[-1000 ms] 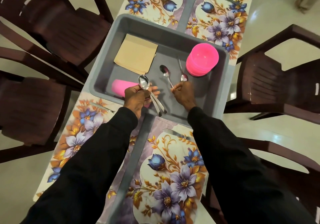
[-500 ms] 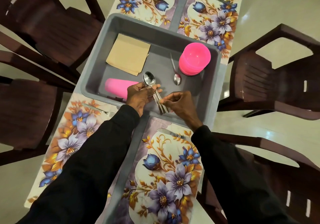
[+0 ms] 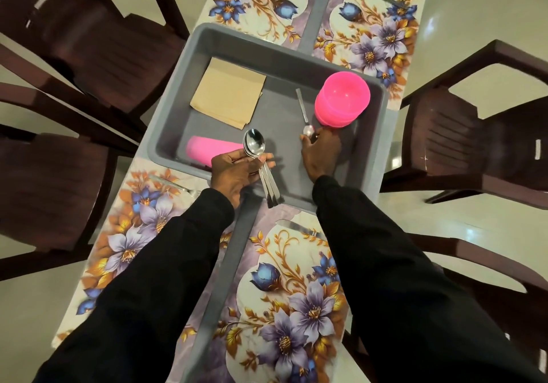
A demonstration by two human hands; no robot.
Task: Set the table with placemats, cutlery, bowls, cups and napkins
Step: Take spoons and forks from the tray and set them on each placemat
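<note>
Spoons (image 3: 254, 145) sit bunched in the left hand (image 3: 237, 172), pinched over the tray's (image 3: 175, 101) near edge. Right hand (image 3: 321, 154) touches the lone spoon (image 3: 303, 109) beside the bowls (image 3: 342, 98); grip unclear. Pinch its neck and lift clear of the stack.

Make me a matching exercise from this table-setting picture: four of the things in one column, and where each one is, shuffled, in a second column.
Things:
1. stack of pink plastic bowls
2. folded tan paper napkins
3. pink plastic cup
4. bunch of steel spoons

Places:
A. held in the left grip
B. lying on its side, near-left corner of the grey plastic tray
C. far-right corner of the tray
D. flat in the tray's far-left part

Pairs: 1-C, 2-D, 3-B, 4-A.
</note>
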